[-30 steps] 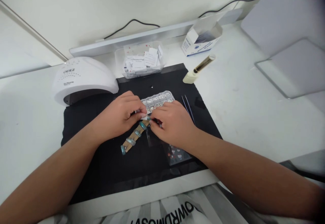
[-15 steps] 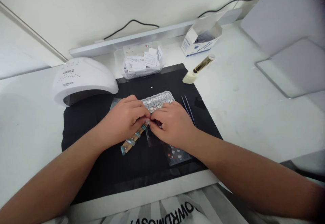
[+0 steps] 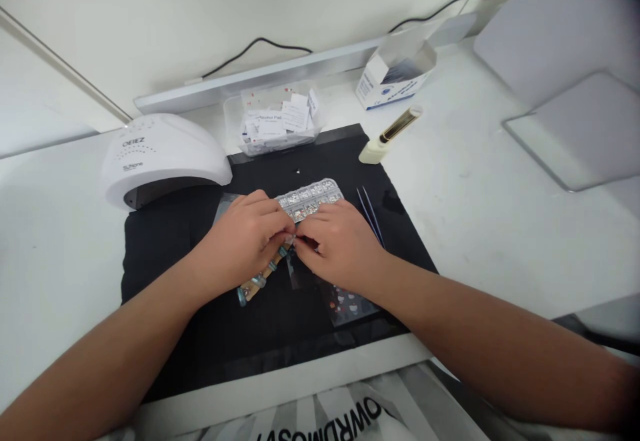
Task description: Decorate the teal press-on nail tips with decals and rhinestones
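Note:
My left hand (image 3: 253, 234) and my right hand (image 3: 343, 237) meet over a black mat (image 3: 225, 341), thumbs and fingers pinched together. A tiny whitish piece shows between the fingertips; its kind is too small to tell. From under my left hand a tan strip (image 3: 251, 290) slants down to the left, bearing several glossy blue-green false nails (image 3: 242, 296). Its upper end is hidden by my fingers. Just behind both hands lies a clear compartment case (image 3: 313, 192) of small rhinestones. Tweezers (image 3: 370, 214) lie right of my right hand, and a clear sticker sheet (image 3: 345, 306) is partly under its wrist.
A white nail lamp (image 3: 167, 151) stands at the left. Behind the mat are a clear tub (image 3: 280, 141) of alcohol pad packets and an open carton (image 3: 395, 87). A pale bottle with a gold cap (image 3: 373, 151) stands at the mat's right rear corner.
Both hands keep the same pinch at the same place, with hardly any visible movement. The whole view has shifted very slightly.

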`<state>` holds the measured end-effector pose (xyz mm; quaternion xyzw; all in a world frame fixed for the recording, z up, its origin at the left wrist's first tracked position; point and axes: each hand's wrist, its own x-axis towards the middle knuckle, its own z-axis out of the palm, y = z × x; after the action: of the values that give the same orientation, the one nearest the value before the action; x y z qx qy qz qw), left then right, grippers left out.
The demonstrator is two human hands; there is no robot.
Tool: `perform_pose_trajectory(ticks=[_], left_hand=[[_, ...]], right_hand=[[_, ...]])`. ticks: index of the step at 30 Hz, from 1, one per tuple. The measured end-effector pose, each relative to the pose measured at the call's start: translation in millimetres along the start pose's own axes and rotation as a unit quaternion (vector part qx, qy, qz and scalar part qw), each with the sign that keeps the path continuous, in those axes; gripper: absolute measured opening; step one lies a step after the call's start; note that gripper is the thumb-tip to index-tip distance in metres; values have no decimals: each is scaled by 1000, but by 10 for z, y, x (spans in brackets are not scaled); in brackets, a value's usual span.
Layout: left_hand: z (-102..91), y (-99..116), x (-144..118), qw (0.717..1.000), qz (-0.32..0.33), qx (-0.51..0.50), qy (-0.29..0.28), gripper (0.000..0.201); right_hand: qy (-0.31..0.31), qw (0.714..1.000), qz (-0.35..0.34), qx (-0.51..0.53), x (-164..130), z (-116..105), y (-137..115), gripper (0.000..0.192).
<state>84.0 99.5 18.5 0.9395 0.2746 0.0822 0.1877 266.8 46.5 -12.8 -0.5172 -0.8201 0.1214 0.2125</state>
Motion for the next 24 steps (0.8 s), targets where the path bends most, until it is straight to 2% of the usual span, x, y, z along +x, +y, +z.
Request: perform_pose_trajectory(ticks=[13, 24], left_hand=[[1, -1, -2, 1000, -19, 11, -10, 12], [-30, -32, -7, 999, -35, 14, 6, 12]], right_hand=[[5, 1000, 8, -6, 17, -7, -9, 21], [8, 1000, 11, -8, 18, -10, -15, 22]])
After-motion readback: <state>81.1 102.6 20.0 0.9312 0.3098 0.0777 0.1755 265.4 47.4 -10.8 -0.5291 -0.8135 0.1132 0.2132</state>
